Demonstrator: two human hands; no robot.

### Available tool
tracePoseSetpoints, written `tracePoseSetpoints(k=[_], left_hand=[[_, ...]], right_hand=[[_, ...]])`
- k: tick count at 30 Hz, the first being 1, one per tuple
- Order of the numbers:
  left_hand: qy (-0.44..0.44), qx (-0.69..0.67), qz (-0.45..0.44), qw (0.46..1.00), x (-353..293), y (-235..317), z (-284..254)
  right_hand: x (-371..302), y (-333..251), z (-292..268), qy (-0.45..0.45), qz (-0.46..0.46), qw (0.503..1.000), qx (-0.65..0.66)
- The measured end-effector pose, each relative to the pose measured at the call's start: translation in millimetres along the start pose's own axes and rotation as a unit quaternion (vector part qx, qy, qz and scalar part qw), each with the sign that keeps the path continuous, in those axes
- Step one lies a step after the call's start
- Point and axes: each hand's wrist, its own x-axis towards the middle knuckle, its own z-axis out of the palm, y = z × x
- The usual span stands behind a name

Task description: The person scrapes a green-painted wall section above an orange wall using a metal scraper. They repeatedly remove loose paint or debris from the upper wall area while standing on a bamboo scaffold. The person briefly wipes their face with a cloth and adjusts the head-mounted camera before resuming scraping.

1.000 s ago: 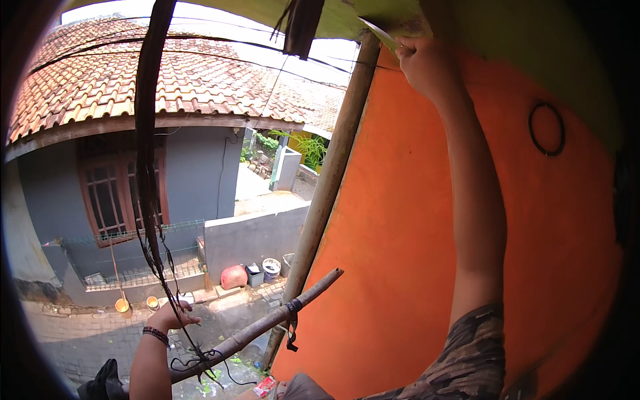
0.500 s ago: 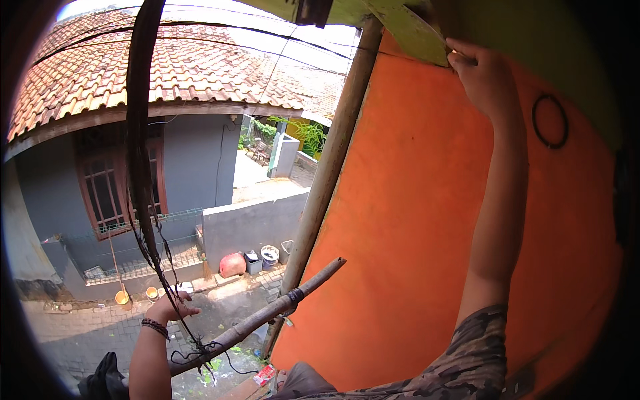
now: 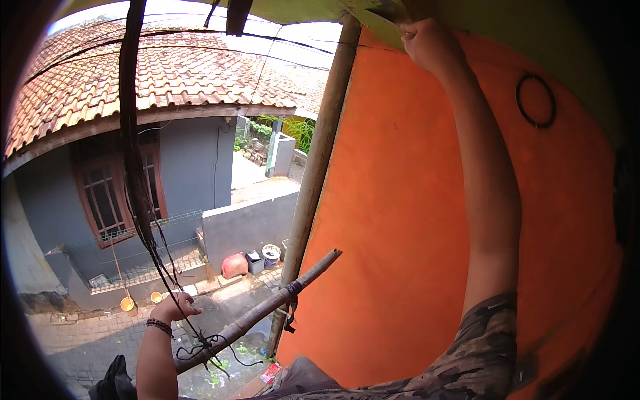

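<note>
My right hand is raised to the green ceiling edge at the top, its fingers closed round the handle of what looks like a flat scraper. The handle is mostly hidden in the fist. At lower left my left hand, with a dark bracelet at the wrist, is curled at the thin dark cords that hang from a thick dark strip. Part of the grip is hidden. Below it the cords are knotted round a slanting bamboo pole.
An upright bamboo post stands beside the orange wall. A black ring hangs on that wall. Far below lies a paved lane with buckets and a red rounded container. Opposite is a grey house with a tiled roof.
My right hand and the scraper have moved left and slightly up along the ceiling edge. My left hand stays by the cords. The whole view has shifted a little.
</note>
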Motion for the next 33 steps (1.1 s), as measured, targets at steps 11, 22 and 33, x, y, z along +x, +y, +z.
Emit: tracePoseSetpoints(k=[11, 22, 33], left_hand=[[-0.012, -0.012, 0.015, 1.000, 7.4, -7.1, 5.4], [0.020, 0.020, 0.067, 0.997, 28.5, -13.6, 5.9], [-0.052, 0.001, 0.010, 0.999, 32.7, -13.1, 33.4]], right_hand=[[-18.5, 32.2, -11.1, 0.083, -0.020, 0.996, 0.024], [11.0, 9.0, 34.8, 0.020, 0.050, 0.998, -0.015], [-31.0, 57.2, -15.6, 0.017, -0.034, 0.996, 0.086]])
